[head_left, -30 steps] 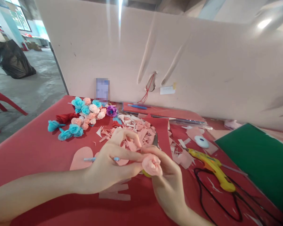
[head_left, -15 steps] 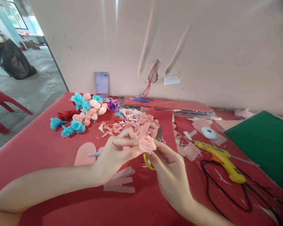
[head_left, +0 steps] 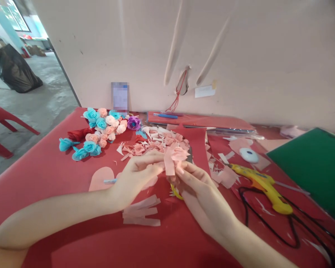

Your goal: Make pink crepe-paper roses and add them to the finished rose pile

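A small pink paper rose is held up above the table, tilted away from me. My right hand pinches its base between thumb and fingers. At the rose's left side a pink paper strip hangs down, and the closed fingertips of my left hand grip its edge. Below the rose, a yellow ring-shaped handle lies partly hidden by my right hand. Cut pink paper strips lie in front of my left wrist, and a rounded pink paper piece rests behind my left forearm.
Blue, pink and red paper roses cluster at the back left. Pink scraps are heaped behind my hands. On the right lie a yellow glue gun with black cord, a white round-ended object and a green sheet.
The rose has tipped and risen slightly, and a paper strip now shows hanging at its left side. My right hand has turned and shifted its fingers to the rose's base.
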The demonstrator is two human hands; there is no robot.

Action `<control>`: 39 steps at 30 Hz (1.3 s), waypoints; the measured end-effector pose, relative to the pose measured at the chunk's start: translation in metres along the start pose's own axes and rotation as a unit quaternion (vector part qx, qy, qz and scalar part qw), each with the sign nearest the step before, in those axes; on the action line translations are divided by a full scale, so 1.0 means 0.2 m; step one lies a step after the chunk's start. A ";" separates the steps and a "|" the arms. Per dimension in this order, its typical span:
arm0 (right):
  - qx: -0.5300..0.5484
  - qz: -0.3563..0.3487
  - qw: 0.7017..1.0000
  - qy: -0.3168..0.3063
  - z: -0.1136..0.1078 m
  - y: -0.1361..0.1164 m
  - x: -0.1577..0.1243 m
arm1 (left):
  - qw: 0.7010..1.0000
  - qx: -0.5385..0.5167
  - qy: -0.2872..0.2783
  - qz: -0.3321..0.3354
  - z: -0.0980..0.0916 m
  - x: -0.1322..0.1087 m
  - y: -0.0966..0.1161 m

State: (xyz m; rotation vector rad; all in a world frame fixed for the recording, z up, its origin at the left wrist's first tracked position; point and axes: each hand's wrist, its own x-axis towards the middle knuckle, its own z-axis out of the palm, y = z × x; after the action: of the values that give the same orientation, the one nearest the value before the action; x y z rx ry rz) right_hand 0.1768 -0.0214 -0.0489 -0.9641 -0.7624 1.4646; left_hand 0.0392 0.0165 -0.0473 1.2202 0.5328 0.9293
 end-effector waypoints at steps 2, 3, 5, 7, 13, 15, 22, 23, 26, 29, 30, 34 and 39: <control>0.011 0.003 1.000 -0.014 0.00 0.00 -0.01 | 0.999 0.019 0.018 -0.025 0.01 0.00 0.02; 0.013 0.005 1.000 -0.020 0.01 0.00 -0.01 | 0.999 0.024 0.030 -0.037 0.02 0.00 0.03; 0.007 0.003 0.999 -0.035 0.01 0.00 -0.01 | 0.998 0.021 0.047 -0.048 0.02 0.00 0.04; -0.007 -0.006 0.999 -0.045 0.02 0.00 -0.02 | 0.997 0.012 0.054 -0.046 0.03 0.00 0.05; -0.027 -0.023 0.999 -0.032 0.01 0.01 -0.03 | 0.999 0.005 0.044 -0.018 0.02 -0.01 0.04; -0.030 -0.022 0.999 -0.032 0.01 0.01 -0.03 | 0.998 0.036 0.059 -0.012 0.02 -0.01 0.04; -0.026 -0.022 0.997 -0.067 0.02 0.01 -0.04 | 0.994 0.073 0.083 0.004 0.04 -0.02 0.08; -0.026 -0.022 0.997 -0.066 0.03 0.01 -0.04 | 0.993 0.081 0.085 0.011 0.04 -0.02 0.08; -0.018 -0.012 0.998 -0.057 0.04 0.01 -0.04 | 0.991 0.094 0.088 0.026 0.03 -0.01 0.07; -0.004 0.007 0.999 -0.046 0.04 0.00 -0.05 | 0.994 0.073 0.072 0.034 0.02 -0.01 0.05; 0.000 0.011 0.999 -0.042 0.04 0.00 -0.05 | 0.996 0.062 0.062 0.035 0.02 -0.01 0.04; 0.003 0.017 0.999 -0.038 0.02 -0.01 -0.05 | 0.999 0.014 0.029 0.016 0.01 -0.01 0.02; 0.002 0.021 0.998 -0.059 0.02 -0.01 -0.04 | 1.000 0.013 0.021 -0.015 0.01 0.00 0.03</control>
State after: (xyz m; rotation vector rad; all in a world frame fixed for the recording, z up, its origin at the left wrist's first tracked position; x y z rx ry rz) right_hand 0.1742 -0.0292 -0.0453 -0.9008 -0.8303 1.5695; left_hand 0.0381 0.0158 -0.0418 1.2143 0.5973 0.9269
